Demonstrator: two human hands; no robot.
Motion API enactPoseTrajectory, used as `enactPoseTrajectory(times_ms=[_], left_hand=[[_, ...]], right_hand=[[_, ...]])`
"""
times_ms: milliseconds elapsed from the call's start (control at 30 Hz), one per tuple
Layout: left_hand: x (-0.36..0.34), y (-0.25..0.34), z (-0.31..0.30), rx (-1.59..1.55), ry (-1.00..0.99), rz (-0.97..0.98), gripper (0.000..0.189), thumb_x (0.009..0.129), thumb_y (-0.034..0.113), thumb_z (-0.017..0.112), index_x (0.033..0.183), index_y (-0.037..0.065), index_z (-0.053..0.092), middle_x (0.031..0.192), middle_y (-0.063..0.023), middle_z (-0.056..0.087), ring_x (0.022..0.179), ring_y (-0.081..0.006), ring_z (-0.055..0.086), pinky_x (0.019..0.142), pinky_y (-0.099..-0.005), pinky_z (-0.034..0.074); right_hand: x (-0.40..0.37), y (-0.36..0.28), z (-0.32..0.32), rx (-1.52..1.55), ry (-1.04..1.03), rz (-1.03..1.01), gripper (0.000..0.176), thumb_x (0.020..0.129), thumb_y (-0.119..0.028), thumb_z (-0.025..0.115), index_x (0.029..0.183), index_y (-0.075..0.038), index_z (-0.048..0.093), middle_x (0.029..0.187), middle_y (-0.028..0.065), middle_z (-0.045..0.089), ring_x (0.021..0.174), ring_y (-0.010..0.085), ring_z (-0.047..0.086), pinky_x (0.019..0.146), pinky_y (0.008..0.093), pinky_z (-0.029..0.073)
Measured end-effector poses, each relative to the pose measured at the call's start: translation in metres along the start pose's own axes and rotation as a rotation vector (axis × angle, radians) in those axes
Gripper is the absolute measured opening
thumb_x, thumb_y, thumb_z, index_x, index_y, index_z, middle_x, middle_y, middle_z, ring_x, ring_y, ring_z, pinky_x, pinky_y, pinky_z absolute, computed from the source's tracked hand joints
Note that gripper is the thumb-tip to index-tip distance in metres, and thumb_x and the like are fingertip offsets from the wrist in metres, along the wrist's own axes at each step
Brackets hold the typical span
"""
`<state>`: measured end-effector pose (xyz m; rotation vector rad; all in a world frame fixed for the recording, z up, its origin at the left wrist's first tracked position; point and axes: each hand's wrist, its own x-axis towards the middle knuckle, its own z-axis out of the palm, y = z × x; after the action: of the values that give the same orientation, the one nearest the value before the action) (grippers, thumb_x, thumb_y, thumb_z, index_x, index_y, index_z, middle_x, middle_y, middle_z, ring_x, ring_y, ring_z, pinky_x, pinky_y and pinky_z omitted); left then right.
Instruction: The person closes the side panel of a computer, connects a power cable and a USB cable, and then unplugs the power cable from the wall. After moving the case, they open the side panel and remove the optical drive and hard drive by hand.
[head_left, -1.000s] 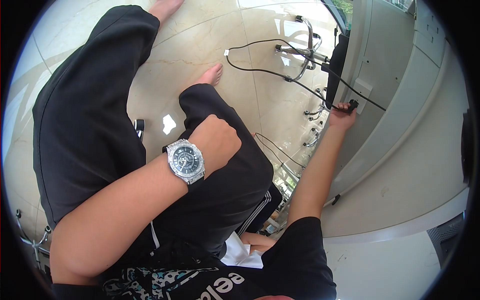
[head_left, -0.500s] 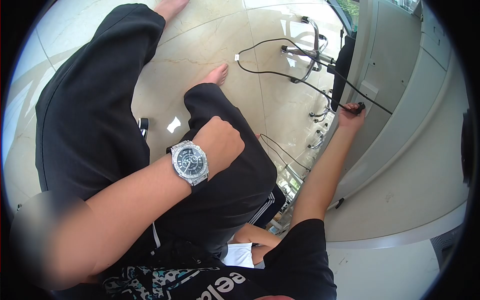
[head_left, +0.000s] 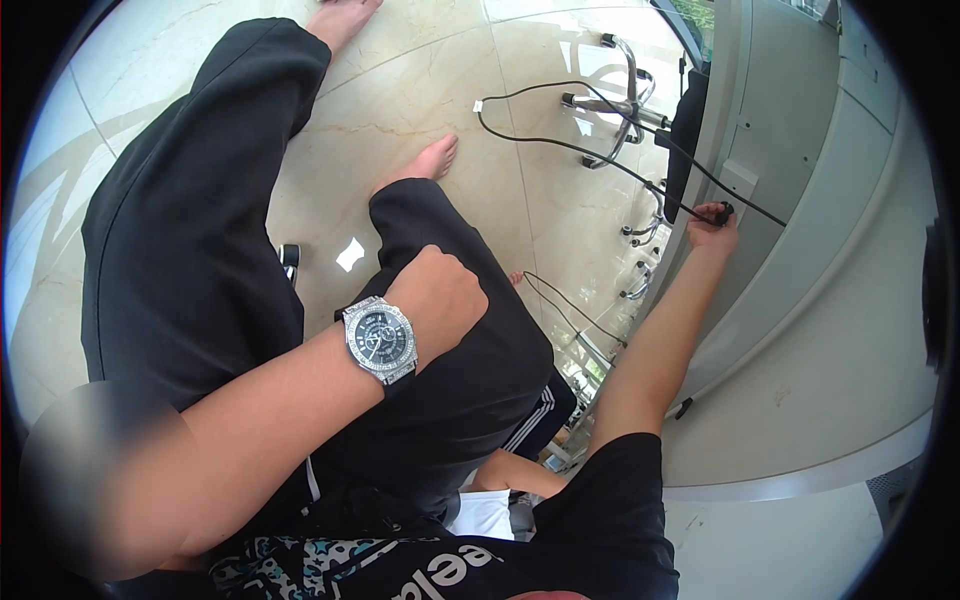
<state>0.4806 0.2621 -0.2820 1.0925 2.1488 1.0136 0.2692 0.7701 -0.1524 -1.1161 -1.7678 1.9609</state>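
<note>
My left hand (head_left: 450,303), with a large silver watch (head_left: 381,338) on its wrist, is curled in a fist on the dark trousers (head_left: 470,390) at my knee. Nothing shows in it. On the right, my right hand (head_left: 712,226) grips a black plug (head_left: 724,212) at the white socket plate (head_left: 739,180) on a grey panel (head_left: 790,90). The plug's tip is hidden, so I cannot tell how deep it sits. A black cable (head_left: 560,142) runs from the plug and loops over the floor, with a white tag (head_left: 478,106) on it.
Chrome chair bases (head_left: 628,105) stand on the tiled floor (head_left: 400,80) beyond the panel. Another person's bare arm (head_left: 525,474) and white clothing (head_left: 483,514) show at the bottom centre. A pale curved surface (head_left: 800,400) fills the right side. Another thin cable (head_left: 560,303) hangs near the middle.
My right hand and forearm have shifted slightly right, and the fingers around the plug look a little looser. The cable loop has moved slightly. My left fist has barely moved.
</note>
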Motion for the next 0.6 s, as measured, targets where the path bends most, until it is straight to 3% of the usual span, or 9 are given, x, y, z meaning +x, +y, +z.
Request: enactPoseTrajectory(times_ms=[167, 267, 333, 400, 433, 500, 533, 600], left_hand=[[-0.002, -0.002, 0.005, 0.004, -0.007, -0.014, 0.010, 0.084, 0.015, 0.067, 0.076, 0.011, 0.073, 0.073, -0.0058, 0.071, 0.076, -0.0225, 0.070, 0.069, -0.0359, 0.048], [-0.001, -0.005, 0.004, 0.051, -0.015, -0.030, 0.010, 0.082, 0.017, 0.068, 0.075, 0.012, 0.073, 0.073, -0.0072, 0.072, 0.075, -0.0243, 0.071, 0.070, -0.0371, 0.050], [0.006, -0.008, 0.008, 0.031, 0.080, 0.008, 0.010, 0.079, 0.019, 0.069, 0.074, 0.012, 0.074, 0.075, -0.0101, 0.074, 0.076, -0.0274, 0.073, 0.069, -0.0407, 0.054], [0.013, -0.007, 0.006, 0.064, 0.085, 0.013, 0.012, 0.078, 0.021, 0.070, 0.074, 0.012, 0.075, 0.078, -0.0123, 0.075, 0.075, -0.0293, 0.075, 0.067, -0.0438, 0.057], [0.015, -0.008, 0.008, 0.088, 0.118, 0.033, 0.014, 0.079, 0.022, 0.069, 0.074, 0.011, 0.076, 0.078, -0.0135, 0.075, 0.074, -0.0308, 0.075, 0.066, -0.0452, 0.057], [0.009, -0.001, 0.008, 0.120, 0.102, 0.063, 0.018, 0.081, 0.024, 0.068, 0.078, 0.009, 0.076, 0.079, -0.0154, 0.075, 0.077, -0.0335, 0.074, 0.068, -0.0469, 0.058], [0.002, -0.001, 0.004, 0.126, 0.059, 0.063, 0.021, 0.083, 0.026, 0.067, 0.083, 0.008, 0.077, 0.081, -0.0160, 0.075, 0.080, -0.0345, 0.074, 0.071, -0.0473, 0.058], [-0.019, -0.004, 0.008, -0.008, 0.017, 0.077, 0.030, 0.088, 0.034, 0.067, 0.096, 0.006, 0.076, 0.090, -0.0191, 0.075, 0.089, -0.0373, 0.073, 0.081, -0.0484, 0.057]], right_hand=[[-0.022, 0.015, 0.008, -0.107, 0.008, -0.045, 0.058, 0.108, -0.056, 0.037, 0.096, -0.004, 0.060, 0.079, 0.0067, 0.064, 0.077, 0.0250, 0.061, 0.076, 0.0405, 0.053], [-0.044, 0.026, 0.025, 0.003, 0.148, -0.014, 0.052, 0.106, -0.054, 0.043, 0.099, -0.005, 0.059, 0.085, 0.0078, 0.065, 0.081, 0.0247, 0.062, 0.077, 0.0409, 0.052], [-0.100, 0.051, 0.048, -0.108, 0.503, -0.140, 0.046, 0.105, -0.047, 0.048, 0.103, -0.004, 0.061, 0.093, 0.0100, 0.066, 0.088, 0.0238, 0.064, 0.083, 0.0381, 0.052], [-0.135, 0.098, 0.023, -0.771, 0.321, -0.415, 0.037, 0.106, -0.035, 0.049, 0.110, -0.002, 0.063, 0.102, 0.0120, 0.064, 0.096, 0.0227, 0.062, 0.089, 0.0381, 0.050], [-0.183, 0.135, 0.029, -0.932, 0.150, -0.605, 0.032, 0.105, -0.028, 0.053, 0.116, 0.000, 0.063, 0.109, 0.0143, 0.065, 0.104, 0.0272, 0.061, 0.096, 0.0398, 0.048], [-0.261, 0.190, 0.024, -1.620, -0.318, -0.371, 0.046, 0.102, -0.039, 0.059, 0.127, 0.000, 0.062, 0.119, 0.0207, 0.068, 0.112, 0.0321, 0.064, 0.098, 0.0433, 0.049], [-0.315, 0.198, 0.022, -1.526, -0.745, -0.214, 0.043, 0.096, -0.044, 0.066, 0.115, -0.007, 0.073, 0.116, 0.0208, 0.072, 0.112, 0.0390, 0.066, 0.099, 0.0457, 0.050], [-0.389, 0.171, 0.068, -1.653, -0.550, -0.229, 0.052, 0.092, -0.057, 0.065, 0.108, -0.009, 0.078, 0.112, 0.0182, 0.075, 0.109, 0.0379, 0.069, 0.095, 0.0481, 0.053]])
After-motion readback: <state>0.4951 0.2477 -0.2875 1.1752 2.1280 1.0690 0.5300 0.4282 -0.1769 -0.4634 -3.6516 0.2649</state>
